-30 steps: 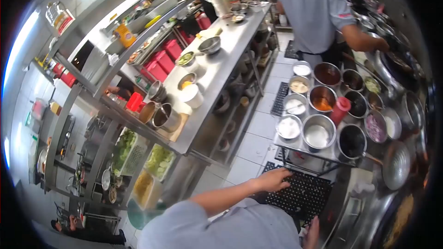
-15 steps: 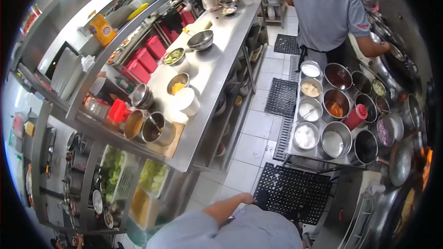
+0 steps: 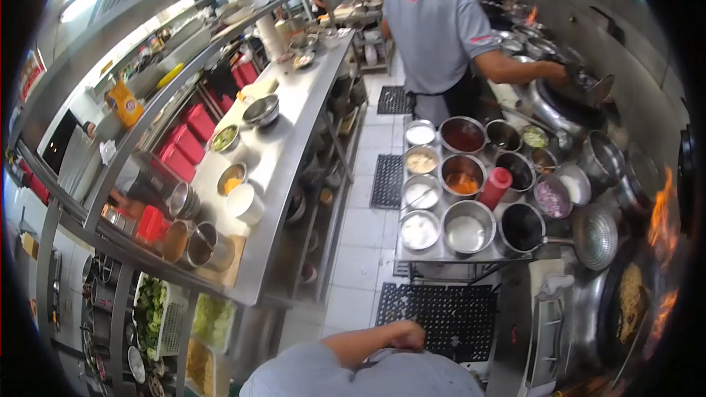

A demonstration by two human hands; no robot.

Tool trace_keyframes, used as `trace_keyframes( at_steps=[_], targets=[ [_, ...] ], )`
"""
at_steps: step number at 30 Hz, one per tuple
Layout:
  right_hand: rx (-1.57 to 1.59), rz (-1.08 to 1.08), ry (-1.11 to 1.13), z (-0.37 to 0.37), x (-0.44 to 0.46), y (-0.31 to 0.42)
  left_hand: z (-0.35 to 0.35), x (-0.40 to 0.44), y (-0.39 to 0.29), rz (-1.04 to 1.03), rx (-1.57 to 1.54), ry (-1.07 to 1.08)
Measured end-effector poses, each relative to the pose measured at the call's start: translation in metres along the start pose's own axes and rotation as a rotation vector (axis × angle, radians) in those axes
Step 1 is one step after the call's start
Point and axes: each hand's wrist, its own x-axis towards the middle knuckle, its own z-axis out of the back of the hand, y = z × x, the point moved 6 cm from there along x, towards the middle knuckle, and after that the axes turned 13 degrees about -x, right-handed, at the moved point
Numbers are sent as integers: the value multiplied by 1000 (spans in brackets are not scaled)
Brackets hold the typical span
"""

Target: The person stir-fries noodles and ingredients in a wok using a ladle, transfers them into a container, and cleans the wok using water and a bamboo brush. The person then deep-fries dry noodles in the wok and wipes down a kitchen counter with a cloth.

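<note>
I am looking down a narrow kitchen. My left hand [image 3: 407,334] is hovering in front of my body, over a black perforated mat [image 3: 441,312]; its fingers are curling into a loose fist, and I cannot tell whether they are pinching anything. My right hand is falling outside the view, so its fingers are going unseen.

To my right, 1 wok [image 3: 609,327] is holding browned food [image 3: 631,298], and orange flames [image 3: 664,213] are rising just beyond it. The heat looks strong, so the food could be scorching if nobody is moving it, and a hand crossing there could be risking a burn.

Ahead, pots are crowding a metal surface [image 3: 474,258], and a red bottle [image 3: 494,188] is standing among them; a careless elbow could be tipping it. A perforated strainer [image 3: 596,237] is sitting near the wok, where a bump could be making it slide.
</note>
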Motion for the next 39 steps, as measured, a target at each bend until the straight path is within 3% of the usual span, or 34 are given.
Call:
trace_keyframes(
  at_steps=[1, 3, 4, 8, 11, 12, 13, 15, 16, 17, 18, 19, 20, 22, 24, 26, 27, 29, 30, 32, 33, 35, 37, 39],
  targets=[
    [-8, -58, 126, -32, 0, -19, 29, -7, -54, -81, 24, -279],
    [-4, -166, 336, -99, -4, -49, 72, 12, -155, -248, 77, -469],
    [3, -203, 403, -126, -10, -58, 87, 24, -203, -410, 131, -662],
    [64, -336, 599, -197, -39, -96, 98, 41, -393, -961, 219, -767],
    [225, -456, 643, -235, -68, -120, 75, 58, -468, -1192, 345, -855],
    [304, -489, 696, -173, -46, -99, 70, 66, -482, -1193, 409, -816],
    [380, -525, 748, -111, -25, -77, 66, 76, -493, -1207, 471, -762],
    [576, -538, 521, -107, -61, -94, 63, 102, -491, -1275, 469, -704],
    [810, -587, 518, -71, -63, -80, 65, 103, -490, -1198, 407, -673],
    [873, -778, 718, -32, -56, -66, 66, 98, -495, -1176, 445, -665],
    [746, -491, 461, -66, -87, -84, 67, 100, -496, -1227, 429, -658],
    [863, -758, 675, -24, -57, -68, 66, 91, -506, -1316, 500, -726],
    [714, -520, 424, -32, -58, -76, 62, 97, -516, -1304, 521, -652],
    [663, -535, 542, -13, -44, -81, 53, 104, -524, -1310, 544, -540],
    [670, -547, 622, 0, -49, -93, 59, 101, -526, -1325, 463, -572],
    [717, -257, 554, 7, -55, -99, 57, 74, -532, -1365, 439, -573],
    [712, -285, 561, 11, -46, -99, 58, 59, -529, -1368, 399, -587],
    [788, -400, 844, -1, -40, -87, 55, 66, -528, -1382, 404, -568],
    [782, -419, 843, -11, -39, -81, 57, 78, -524, -1368, 404, -570],
    [518, -354, 638, -26, -29, -72, 62, 101, -504, -1366, 440, -596],
    [515, -363, 637, -19, -28, -63, 63, 97, -486, -1371, 441, -589],
    [153, -423, 674, 0, -32, -55, 62, 90, -450, -1379, 460, -519],
    [234, -411, 642, 9, -46, -63, 66, 52, -443, -1409, 401, -471],
    [338, -362, 664, 13, -56, -65, 75, 27, -478, -1356, 436, -520]
  ],
)
